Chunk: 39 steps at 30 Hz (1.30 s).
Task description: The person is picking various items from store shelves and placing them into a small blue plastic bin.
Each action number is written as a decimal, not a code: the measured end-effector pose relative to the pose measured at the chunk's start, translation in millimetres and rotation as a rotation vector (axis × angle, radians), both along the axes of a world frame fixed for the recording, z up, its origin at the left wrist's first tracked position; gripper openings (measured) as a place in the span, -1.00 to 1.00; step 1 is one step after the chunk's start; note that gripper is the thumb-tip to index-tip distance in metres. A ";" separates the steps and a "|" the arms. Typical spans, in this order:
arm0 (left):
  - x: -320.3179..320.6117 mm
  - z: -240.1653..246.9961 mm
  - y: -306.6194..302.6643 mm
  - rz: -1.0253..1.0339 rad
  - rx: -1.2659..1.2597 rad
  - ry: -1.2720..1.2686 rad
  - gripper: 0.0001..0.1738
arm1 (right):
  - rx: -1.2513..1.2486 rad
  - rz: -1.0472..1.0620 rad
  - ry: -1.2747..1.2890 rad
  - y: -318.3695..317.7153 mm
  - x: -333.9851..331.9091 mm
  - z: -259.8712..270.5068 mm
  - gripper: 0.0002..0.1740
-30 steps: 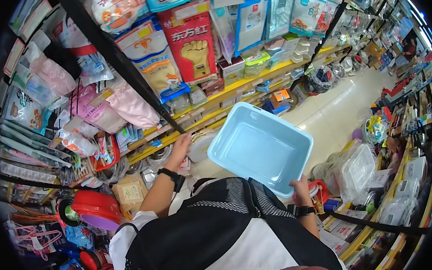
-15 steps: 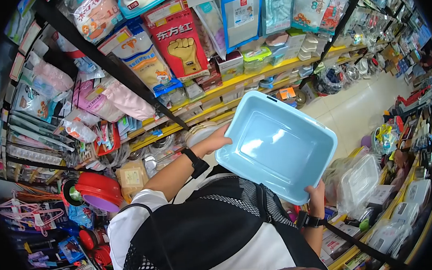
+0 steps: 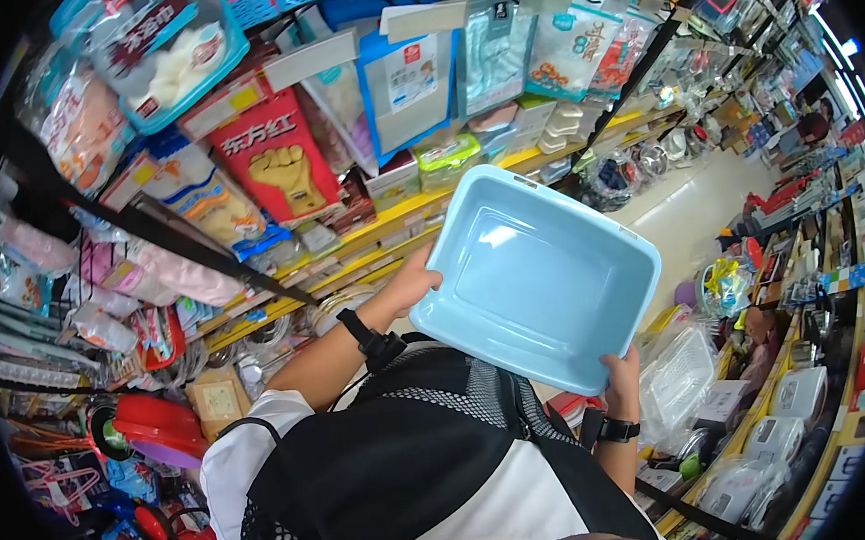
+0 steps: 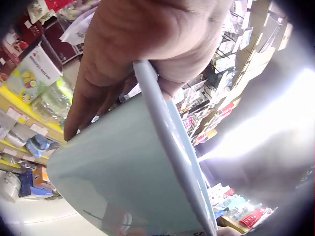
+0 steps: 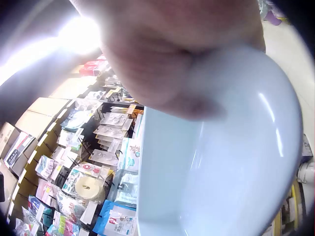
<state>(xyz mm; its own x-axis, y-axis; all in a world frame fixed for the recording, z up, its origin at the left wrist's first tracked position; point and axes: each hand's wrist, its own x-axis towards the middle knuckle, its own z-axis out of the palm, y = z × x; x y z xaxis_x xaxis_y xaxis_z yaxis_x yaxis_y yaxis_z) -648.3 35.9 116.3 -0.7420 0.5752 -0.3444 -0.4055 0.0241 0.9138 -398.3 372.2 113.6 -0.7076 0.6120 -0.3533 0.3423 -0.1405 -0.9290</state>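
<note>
A light blue rectangular plastic basin [image 3: 543, 272] is held in front of the body, its hollow inside facing up toward the head camera. My left hand [image 3: 415, 279] grips its left end. In the left wrist view that hand [image 4: 147, 44] has the rim between thumb and fingers, with the fingers spread along the outer wall. At the near right corner my right hand [image 3: 621, 377] grips the rim. The right wrist view shows the right thumb [image 5: 192, 105] over the inner side of the basin [image 5: 236, 162]; the other fingers are hidden there.
Shelves with yellow edges [image 3: 398, 212] run along the left, hung with packaged gloves and cloths such as a red packet [image 3: 279, 160]. Another shelf on the right bears plastic-wrapped containers [image 3: 676, 378]. A red basin [image 3: 158, 430] sits at the lower left. Pale floor [image 3: 694, 212] stretches ahead.
My left hand, apart from the basin one second ago, moved right and took hold of its left end. The basin shifted right, then slightly back left, as the head view turned.
</note>
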 end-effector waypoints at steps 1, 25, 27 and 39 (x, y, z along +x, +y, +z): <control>-9.9 13.0 7.3 0.007 0.008 -0.004 -0.09 | 0.003 0.001 0.015 3.9 -10.5 3.9 -0.50; -96.2 35.2 203.3 0.149 -0.174 0.106 -0.15 | -0.146 0.289 -0.009 242.9 -164.5 13.8 -0.42; -93.6 37.5 225.9 0.179 -0.210 0.127 -0.14 | -0.109 0.352 0.005 275.2 -178.6 14.1 -0.40; -197.0 155.6 233.9 0.874 -0.804 1.308 -0.20 | -0.233 0.581 -0.022 378.7 -211.7 6.4 -0.37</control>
